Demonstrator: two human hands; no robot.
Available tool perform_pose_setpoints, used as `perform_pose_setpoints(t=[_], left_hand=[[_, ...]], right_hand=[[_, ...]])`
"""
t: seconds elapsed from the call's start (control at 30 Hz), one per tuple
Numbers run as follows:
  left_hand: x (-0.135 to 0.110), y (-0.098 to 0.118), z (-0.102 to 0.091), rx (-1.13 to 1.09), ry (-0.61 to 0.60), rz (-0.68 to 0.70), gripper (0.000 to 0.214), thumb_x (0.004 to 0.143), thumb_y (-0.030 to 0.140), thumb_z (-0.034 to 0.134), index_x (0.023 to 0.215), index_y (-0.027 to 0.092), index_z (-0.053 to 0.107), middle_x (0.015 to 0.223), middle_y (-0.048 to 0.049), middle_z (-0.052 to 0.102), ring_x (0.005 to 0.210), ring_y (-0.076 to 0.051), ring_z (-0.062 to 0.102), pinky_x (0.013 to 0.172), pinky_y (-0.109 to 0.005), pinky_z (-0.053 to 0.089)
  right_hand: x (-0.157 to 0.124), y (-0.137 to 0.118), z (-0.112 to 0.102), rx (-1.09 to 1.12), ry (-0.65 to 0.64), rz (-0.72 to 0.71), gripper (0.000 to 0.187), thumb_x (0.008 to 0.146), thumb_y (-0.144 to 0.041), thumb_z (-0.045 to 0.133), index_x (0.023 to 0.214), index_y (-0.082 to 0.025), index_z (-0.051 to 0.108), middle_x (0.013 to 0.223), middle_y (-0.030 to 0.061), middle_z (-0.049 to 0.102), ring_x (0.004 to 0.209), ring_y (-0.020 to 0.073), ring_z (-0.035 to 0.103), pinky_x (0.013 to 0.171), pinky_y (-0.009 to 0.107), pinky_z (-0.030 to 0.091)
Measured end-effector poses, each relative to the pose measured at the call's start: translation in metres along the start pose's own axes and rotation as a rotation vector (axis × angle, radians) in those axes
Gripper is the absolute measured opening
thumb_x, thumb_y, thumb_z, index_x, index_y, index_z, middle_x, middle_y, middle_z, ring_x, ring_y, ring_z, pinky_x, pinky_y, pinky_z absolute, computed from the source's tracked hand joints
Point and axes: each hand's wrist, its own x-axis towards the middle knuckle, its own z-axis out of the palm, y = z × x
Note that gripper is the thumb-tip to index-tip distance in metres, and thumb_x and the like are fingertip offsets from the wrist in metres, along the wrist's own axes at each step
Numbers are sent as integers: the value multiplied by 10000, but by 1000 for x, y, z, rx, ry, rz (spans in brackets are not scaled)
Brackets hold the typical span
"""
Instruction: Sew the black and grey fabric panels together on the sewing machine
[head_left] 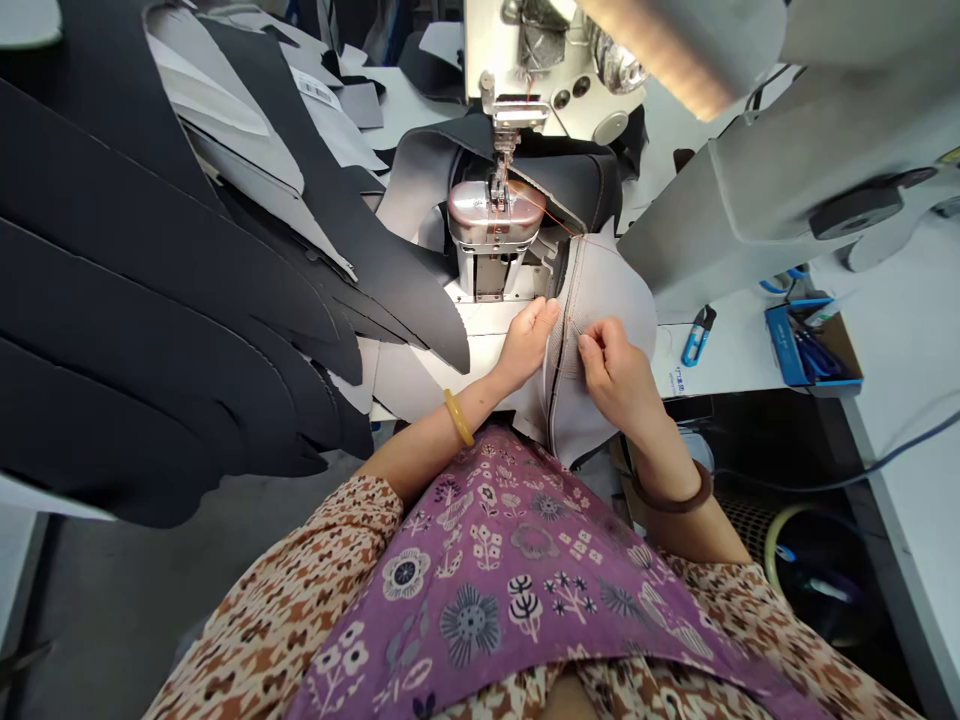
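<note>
Across my lap and the table's front edge lies a light grey sewn cover piece (619, 285), its underside up, with a stitched seam running down it. My left hand (527, 343) is closed on the piece's left edge by the seam. Just right of the seam, my right hand (616, 375) is closed in a pinch over the grey surface; whatever thin thing it pinches is too small to make out. Orange thread runs from the sewing machine's needle area (499, 185) to the top of the piece. The rounded metal post bed (495, 215) stands beyond my hands.
Large dark panels (135, 300) are heaped at left, overhanging the table. Right of the piece lie a blue cutter (698, 336) and a blue box (814, 345) with scissors-like handles. The machine's arm (765, 220) rises at right. Below stands a round bin (776, 540).
</note>
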Motion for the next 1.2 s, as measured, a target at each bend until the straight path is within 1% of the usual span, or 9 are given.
perform_pose_setpoints(t=[0.17, 0.43, 0.57, 0.83, 0.93, 1.07, 1.13, 1.2], left_hand=[[-1, 3, 1, -9, 13, 0, 357, 905, 132, 439, 570, 176, 322, 593, 57, 286, 563, -72, 279, 595, -223, 283], [0, 1, 1, -16, 29, -9, 360, 891, 150, 484, 566, 171, 329, 598, 57, 297, 565, -67, 284, 599, -207, 295], [1, -1, 1, -9, 22, 4, 357, 902, 127, 452, 571, 173, 325, 597, 57, 295, 566, -68, 284, 595, -208, 290], [0, 0, 1, -13, 8, 11, 360, 907, 103, 424, 571, 180, 319, 600, 55, 288, 570, -72, 274, 590, -220, 285], [0, -2, 0, -25, 5, 12, 351, 906, 123, 443, 577, 178, 332, 600, 57, 296, 565, -70, 278, 589, -221, 288], [1, -3, -1, -29, 18, -2, 364, 882, 225, 526, 575, 176, 335, 597, 61, 298, 558, -67, 280, 591, -222, 295], [0, -3, -1, -17, 30, -5, 365, 892, 206, 506, 575, 177, 326, 599, 59, 294, 560, -67, 278, 589, -220, 295], [0, -2, 0, -1, 27, 2, 358, 910, 147, 455, 580, 179, 320, 600, 56, 288, 565, -67, 276, 584, -215, 294]], right_hand=[[2, -1, 0, 7, -24, 3, 139, 855, -323, 343, 771, -213, 333, 554, -22, 405, 493, 132, 373, 529, 267, 260], [3, -2, 1, 26, -66, 55, 137, 852, -323, 340, 768, -214, 329, 548, -23, 417, 477, 131, 382, 529, 270, 273], [3, -1, 1, 47, -49, 46, 120, 849, -307, 347, 773, -214, 338, 544, -26, 420, 478, 131, 389, 528, 267, 276], [3, -3, 0, 37, -70, 55, 136, 852, -306, 344, 755, -213, 323, 556, -22, 421, 485, 128, 385, 535, 269, 283], [4, -2, 2, 64, -57, 63, 134, 854, -302, 352, 757, -211, 331, 554, -25, 426, 485, 125, 389, 534, 267, 286], [3, 3, 6, 105, -25, 55, 136, 862, -317, 358, 779, -209, 358, 563, -27, 439, 500, 121, 407, 536, 260, 301], [2, 5, 7, 134, 4, 60, 142, 862, -329, 361, 786, -210, 365, 575, -26, 446, 515, 120, 420, 542, 259, 312], [1, 5, 8, 167, 50, 67, 155, 865, -347, 365, 793, -210, 364, 597, -22, 458, 537, 120, 436, 551, 261, 324]])
